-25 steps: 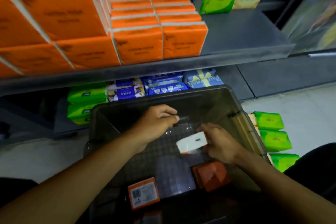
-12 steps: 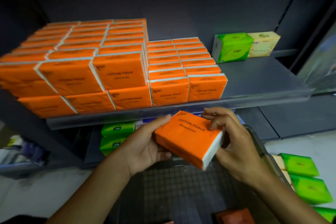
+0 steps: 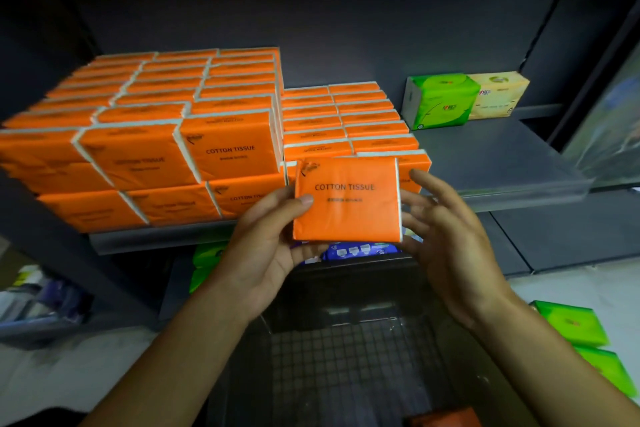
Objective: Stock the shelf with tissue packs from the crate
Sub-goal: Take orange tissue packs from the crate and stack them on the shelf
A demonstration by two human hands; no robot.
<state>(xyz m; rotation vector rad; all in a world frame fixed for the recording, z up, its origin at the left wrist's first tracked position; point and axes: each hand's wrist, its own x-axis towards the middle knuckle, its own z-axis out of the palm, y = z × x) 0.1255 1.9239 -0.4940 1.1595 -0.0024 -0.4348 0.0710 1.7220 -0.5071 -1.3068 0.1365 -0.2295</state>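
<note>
L hand point(image 3: 266, 246) is making the grip: thumb is pressing the front face near the left edge, fingers are wrapping behind, so it is clamped on one orange tissue pack point(image 3: 349, 204). R hand point(image 3: 446, 246) is hovering with fingers spread and apart, tips just beside the pack's right edge. Can't tell if they are touching.

The pack is being held upright over the crate point(image 3: 346, 374), face toward the viewer, print reading level, long axis running left-right. It is sitting just near of the shelf point(image 3: 502, 156) lip, in front of the low orange block point(image 3: 346, 121). So the slot prob. lies straight ahead and slightly up or right. L hand is carrying the pack and is nearer the stacks. R hand is nearer the bare shelf to the right.

Counts:
- Held: 1 pack.
- Tall orange block point(image 3: 173, 149), left: 3 cols wide, 2 layers high.
- Low block: 2 cols, 1 layer, approx. 7 rows deep (far rows are blurring together, so no exact total).
- Far right on the shelf: 1 green box point(image 3: 440, 100), 1 cream box point(image 3: 498, 95).
- Crate: 1 more orange pack point(image 3: 443, 418), showing at the near edge.
- Floor, right: 2 green packs point(image 3: 571, 322).
</note>
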